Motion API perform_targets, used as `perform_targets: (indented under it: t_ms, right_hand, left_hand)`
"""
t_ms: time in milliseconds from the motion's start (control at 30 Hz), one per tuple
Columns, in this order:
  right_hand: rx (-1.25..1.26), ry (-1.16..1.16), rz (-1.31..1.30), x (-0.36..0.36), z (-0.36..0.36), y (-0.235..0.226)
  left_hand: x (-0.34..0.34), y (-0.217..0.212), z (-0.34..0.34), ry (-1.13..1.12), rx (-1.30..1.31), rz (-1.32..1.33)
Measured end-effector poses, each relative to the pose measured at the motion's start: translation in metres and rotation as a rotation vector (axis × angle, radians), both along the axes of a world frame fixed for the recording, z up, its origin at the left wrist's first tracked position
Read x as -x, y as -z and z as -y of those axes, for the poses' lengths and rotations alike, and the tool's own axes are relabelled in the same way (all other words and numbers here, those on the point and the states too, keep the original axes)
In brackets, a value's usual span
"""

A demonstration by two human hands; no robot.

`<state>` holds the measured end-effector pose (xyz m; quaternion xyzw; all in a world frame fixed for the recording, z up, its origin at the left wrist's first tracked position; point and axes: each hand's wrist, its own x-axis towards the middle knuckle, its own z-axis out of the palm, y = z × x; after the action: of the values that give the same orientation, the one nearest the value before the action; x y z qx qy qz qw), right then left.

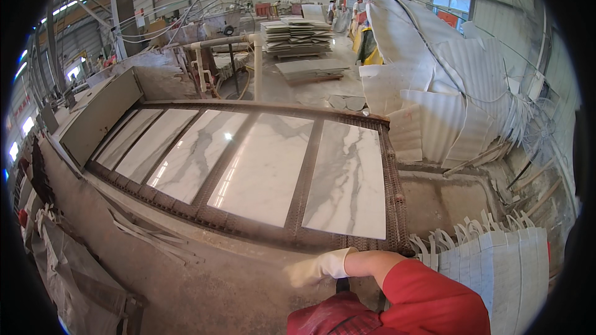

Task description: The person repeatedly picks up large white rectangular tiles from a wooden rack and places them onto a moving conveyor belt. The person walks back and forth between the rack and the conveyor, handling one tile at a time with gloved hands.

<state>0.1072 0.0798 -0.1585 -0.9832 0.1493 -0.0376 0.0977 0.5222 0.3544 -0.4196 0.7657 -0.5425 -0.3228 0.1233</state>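
Observation:
My right hand (315,269), in a pale cream glove, reaches across in front of my body from a red sleeve (428,298). Its fingers are smeared by motion, and no held thing can be made out. Just beyond it lies the nearest marble slab (347,180), white with grey veins, flat on a brown mesh conveyor belt (397,211). A second glossy slab (264,167) and several more are spaced in a row to the left, with strips of belt between them. None touches my glove. My left hand is out of view.
A metal housing (99,115) spans the belt's far left end. Stacked slabs (298,37) stand beyond the belt. Corrugated sheets (453,87) lean at the right, near a wall fan (539,127). Pale plastic strips (490,267) hang at the lower right. Other people stand far back.

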Motion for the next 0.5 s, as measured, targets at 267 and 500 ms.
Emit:
perform_targets:
  t_ms: [267,500]
  right_hand:
    - [-0.033,-0.014,0.009,0.0,0.0,-0.003]
    - [0.03,-0.036,0.058,0.003,-0.001,0.0]
  left_hand:
    - [-0.002,0.005,-0.007,0.005,0.017,0.017]
    - [-0.005,0.011,-0.021,0.012,0.035,0.035]
